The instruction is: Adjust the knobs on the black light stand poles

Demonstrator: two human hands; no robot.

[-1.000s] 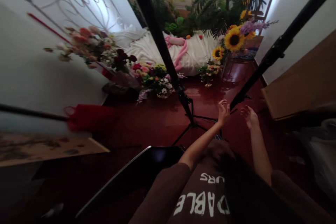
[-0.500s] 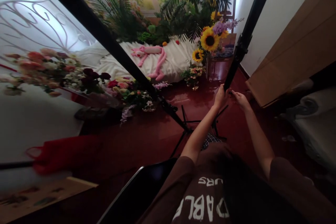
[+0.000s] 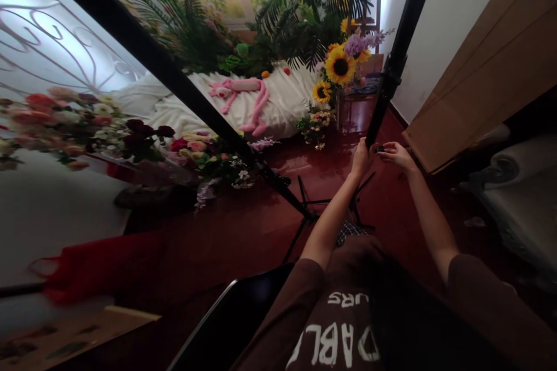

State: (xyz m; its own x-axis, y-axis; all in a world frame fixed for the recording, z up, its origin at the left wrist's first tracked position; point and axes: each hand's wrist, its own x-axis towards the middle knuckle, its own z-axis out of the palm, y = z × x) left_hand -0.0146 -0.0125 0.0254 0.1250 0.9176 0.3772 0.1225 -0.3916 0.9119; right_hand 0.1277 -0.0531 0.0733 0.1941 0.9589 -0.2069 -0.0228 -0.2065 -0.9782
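Note:
My left hand (image 3: 361,158) is wrapped round the lower pole of a black tripod stand (image 3: 408,23) that leans up to the right. Just to the right of that grip, the fingertips of my right hand (image 3: 398,156) pinch a small dark knob (image 3: 380,149) at the side of the pole. The remaining fingers of that hand are loosely curled. Spread legs of the stand show partly on the floor, with my left forearm hiding some of them.
A second black stand (image 3: 143,64) slants across the left. Beyond lie a bed with white cloth (image 3: 289,107), a pink plush toy (image 3: 243,86), sunflowers (image 3: 340,66) and mixed flowers (image 3: 209,156). A brown panel (image 3: 461,75) leans right; a red bag (image 3: 96,264) is at left.
The fingers of my right hand have shifted on the knob, and more of it shows. My left hand keeps its grip on the pole. The whole scene has slid slightly left.

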